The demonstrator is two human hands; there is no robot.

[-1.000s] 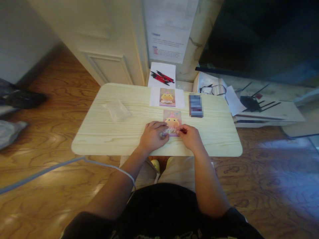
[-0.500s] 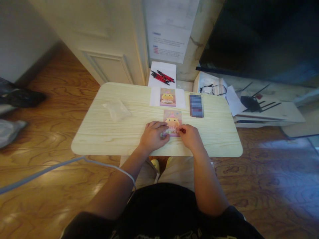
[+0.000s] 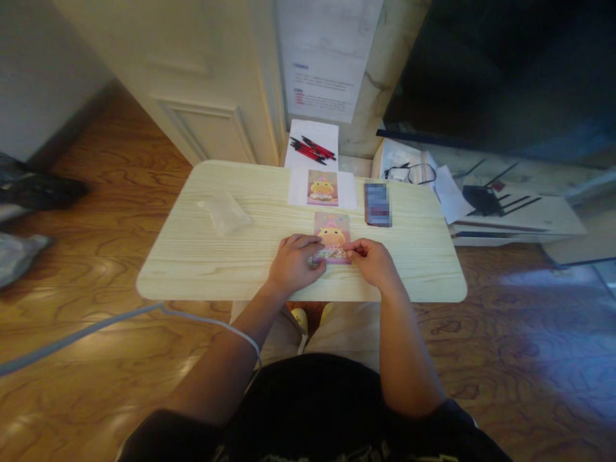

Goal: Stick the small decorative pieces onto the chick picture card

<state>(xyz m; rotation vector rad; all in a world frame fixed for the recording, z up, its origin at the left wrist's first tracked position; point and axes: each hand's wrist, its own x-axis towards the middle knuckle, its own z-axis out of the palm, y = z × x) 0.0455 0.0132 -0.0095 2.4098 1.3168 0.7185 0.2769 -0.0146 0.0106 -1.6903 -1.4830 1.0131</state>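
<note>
A pink card with a yellow cartoon character in a party hat [image 3: 333, 226] lies on the light wooden table [image 3: 192, 263], close to its front edge. My left hand [image 3: 294, 262] rests over the card's left side, fingers stretched and thumb apart, touching it. At the card's right edge, my right hand [image 3: 373, 258] is closed in a pinch, with thumb and forefinger over the lower right of the picture. What is in the pinch is too small to make out. A matching picture card [image 3: 322, 187] lies farther back on white paper [image 3: 347, 191].
A phone with a blurred screen [image 3: 378, 205] lies at the back right. A clear plastic bag [image 3: 225, 214] is on the left. Behind the table, several red and black pens [image 3: 312, 150] lie on white paper. A grey cable [image 3: 96, 333] crosses my left forearm.
My right hand has shifted slightly to the right, still pinched at the card's edge. My left hand and the card look unchanged.
</note>
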